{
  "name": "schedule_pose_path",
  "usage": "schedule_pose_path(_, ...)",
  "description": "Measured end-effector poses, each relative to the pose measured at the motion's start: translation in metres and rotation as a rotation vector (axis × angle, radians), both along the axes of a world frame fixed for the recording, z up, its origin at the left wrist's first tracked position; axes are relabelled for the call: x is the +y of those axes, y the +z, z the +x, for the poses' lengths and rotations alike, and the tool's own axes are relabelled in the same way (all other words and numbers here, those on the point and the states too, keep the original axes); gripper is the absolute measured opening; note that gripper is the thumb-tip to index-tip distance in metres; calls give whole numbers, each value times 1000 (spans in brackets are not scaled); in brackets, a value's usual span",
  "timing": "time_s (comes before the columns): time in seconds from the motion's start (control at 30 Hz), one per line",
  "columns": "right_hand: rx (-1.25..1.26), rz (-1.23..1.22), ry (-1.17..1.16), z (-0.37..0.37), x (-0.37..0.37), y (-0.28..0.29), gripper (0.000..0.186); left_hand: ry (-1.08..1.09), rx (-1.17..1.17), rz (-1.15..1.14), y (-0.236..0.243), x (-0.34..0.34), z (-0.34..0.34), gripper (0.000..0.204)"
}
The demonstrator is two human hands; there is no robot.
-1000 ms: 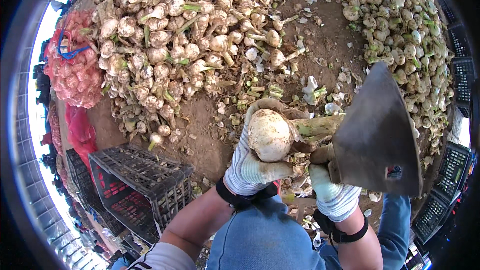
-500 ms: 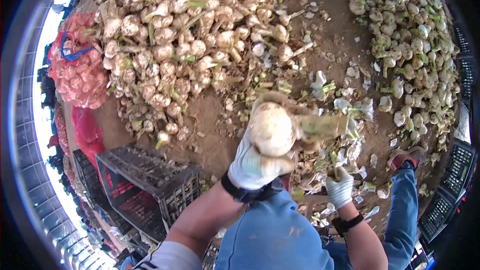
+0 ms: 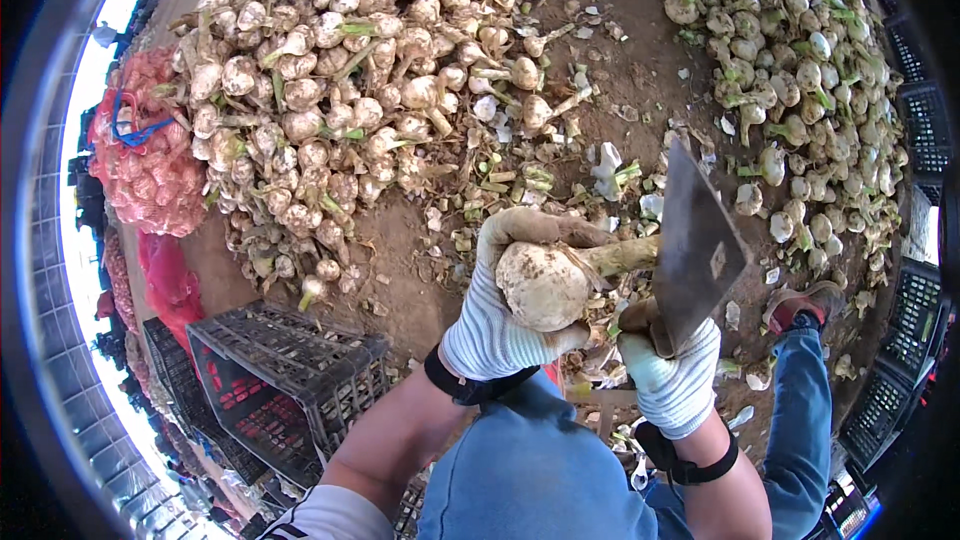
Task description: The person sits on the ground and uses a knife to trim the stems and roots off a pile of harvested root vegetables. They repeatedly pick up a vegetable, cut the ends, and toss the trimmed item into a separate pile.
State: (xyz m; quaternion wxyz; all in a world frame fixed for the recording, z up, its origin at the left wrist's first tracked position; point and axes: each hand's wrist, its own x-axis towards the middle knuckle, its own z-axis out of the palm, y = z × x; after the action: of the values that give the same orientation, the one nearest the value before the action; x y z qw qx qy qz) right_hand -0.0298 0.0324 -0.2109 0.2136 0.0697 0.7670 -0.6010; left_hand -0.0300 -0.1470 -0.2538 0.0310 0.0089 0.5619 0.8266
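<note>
A large, soil-stained garlic bulb (image 3: pixel 543 287) rests in my left hand (image 3: pixel 490 315), which wears a striped white glove with brown-stained fingers. The fingers wrap round its back and left side, and its thick cut stem (image 3: pixel 625 255) points right. My right hand (image 3: pixel 675 375), gloved the same way, grips a wide-bladed knife (image 3: pixel 697 250). Its handle is mostly hidden in the fist. The broad dark blade stands up beside the stem's right end and covers part of it; whether they touch I cannot tell.
A big heap of garlic (image 3: pixel 330 90) lies ahead on the left, another heap (image 3: pixel 800 70) on the right. At left are a full red net bag (image 3: pixel 150 175) and a black plastic crate (image 3: pixel 285 345). Peelings litter the ground (image 3: pixel 630 100); more crates (image 3: pixel 905 320) line the right edge.
My right hand has risen with the knife, whose blade now shows beside the stem. My left hand has shifted slightly left and turned the garlic a little, still holding it.
</note>
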Motion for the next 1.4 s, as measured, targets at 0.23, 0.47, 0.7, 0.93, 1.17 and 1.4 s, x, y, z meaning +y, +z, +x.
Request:
schedule_pose_path(0.23,-218,77,43,43,19,-77,17,32,-17,36,-4,-7,-1,87)
schedule_pose_path(0.47,-286,63,-114,77,42,-97,15,14,-56,-54,-10,-10,8,87)
schedule_pose_path(0.7,-98,4,44,12,11,-15,15,-27,-18,-99,-8,-4,6,86)
schedule_pose_path(0.93,-51,39,102,9,9,-17,17,-140,-48,-286,4,-16,2,69)
schedule_pose_path(1.17,-136,-141,-41,36,-4,-40,13,-36,-86,77,-1,-10,8,78)
schedule_pose_path(1.4,-414,44,-39,86,42,-118,19,-21,-247,194,-1,-7,4,86)
